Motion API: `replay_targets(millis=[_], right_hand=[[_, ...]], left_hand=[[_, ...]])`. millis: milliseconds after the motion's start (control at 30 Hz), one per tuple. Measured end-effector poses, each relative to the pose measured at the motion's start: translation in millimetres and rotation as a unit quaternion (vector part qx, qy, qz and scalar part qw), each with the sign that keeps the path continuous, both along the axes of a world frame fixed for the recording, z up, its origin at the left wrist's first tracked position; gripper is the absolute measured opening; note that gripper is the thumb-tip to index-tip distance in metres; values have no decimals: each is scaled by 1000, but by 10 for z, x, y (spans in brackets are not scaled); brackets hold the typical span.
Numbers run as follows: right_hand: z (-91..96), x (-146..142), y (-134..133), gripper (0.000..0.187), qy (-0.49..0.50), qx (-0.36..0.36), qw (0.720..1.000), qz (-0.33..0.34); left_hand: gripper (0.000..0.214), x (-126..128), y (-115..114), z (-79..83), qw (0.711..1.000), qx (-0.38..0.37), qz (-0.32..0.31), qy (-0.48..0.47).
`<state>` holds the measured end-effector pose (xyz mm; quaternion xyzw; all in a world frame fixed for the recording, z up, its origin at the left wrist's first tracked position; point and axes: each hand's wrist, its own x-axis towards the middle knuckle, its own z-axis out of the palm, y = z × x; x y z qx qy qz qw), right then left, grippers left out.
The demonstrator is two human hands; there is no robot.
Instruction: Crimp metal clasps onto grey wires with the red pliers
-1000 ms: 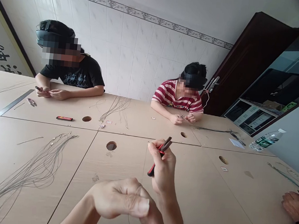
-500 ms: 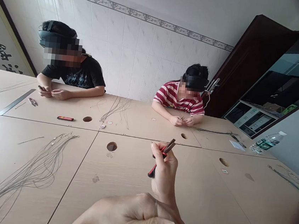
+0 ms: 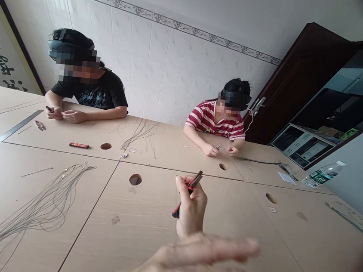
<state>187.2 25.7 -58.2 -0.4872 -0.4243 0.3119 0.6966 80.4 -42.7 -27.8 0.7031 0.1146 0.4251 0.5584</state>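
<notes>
My right hand (image 3: pixel 192 206) is raised above the table, its fingers wrapped round pliers (image 3: pixel 197 180) with red and black handles. The jaws point up and away; a handle end shows below the fingers. A faint thin strand seems to hang beside the thumb, too fine to make out fully. Nearer the camera, my left hand (image 3: pixel 194 263) is stretched out to the right with its fingers extended and apart, slightly blurred. Nothing shows in it, and it covers my right wrist.
On the left of the table (image 3: pixel 144 240) lies a bundle of thin wires (image 3: pixel 44 208). Across sit two people, one in a black shirt (image 3: pixel 98 88), one in a striped shirt (image 3: pixel 216 118). A water bottle (image 3: pixel 323 174) stands at the right. Round holes (image 3: pixel 135 179) pierce the tabletop.
My left hand has opened from a curled grip into outstretched fingers. The right hand with the pliers has shifted slightly left. The striped-shirt person's hands have moved apart.
</notes>
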Motion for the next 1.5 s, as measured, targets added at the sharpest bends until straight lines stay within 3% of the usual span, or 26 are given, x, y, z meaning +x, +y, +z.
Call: replay_targets(millis=[67,167,267,367,433,500,633,733,833,1000,1233,1500], right_hand=[[1,-57,-29,29,0,-10,1000,14],[0,-150,-79,28,-9,-15,999,45],[-3,-213,-120,27,-21,-17,998,63],[4,-230,-151,26,-34,-26,995,85],[16,-225,-167,26,-43,-21,995,91],[32,-212,-176,26,-50,-12,995,87],[72,-170,-174,27,-57,1,996,65],[103,-129,-167,28,-61,5,997,55],[120,-91,-165,28,-70,8,997,42],[102,-65,-172,27,-97,12,994,40],[111,-57,-160,28,-123,24,992,30],[91,-40,-129,27,-155,43,987,29]], left_hand=[[44,4,10,8,982,53,146,-106],[48,7,109,87,893,88,346,-274],[48,-26,294,197,828,43,448,-335],[45,-83,499,221,794,0,503,-342],[40,-119,618,173,805,-42,505,-309],[35,-142,710,102,836,-87,481,-250],[39,-145,780,18,906,-148,381,-111],[40,-116,748,37,935,-155,318,-1],[38,-73,697,77,932,-153,327,46],[37,-44,658,123,932,-179,313,43],[19,-77,670,123,927,-209,308,50],[20,-85,694,115,922,-207,319,73]])
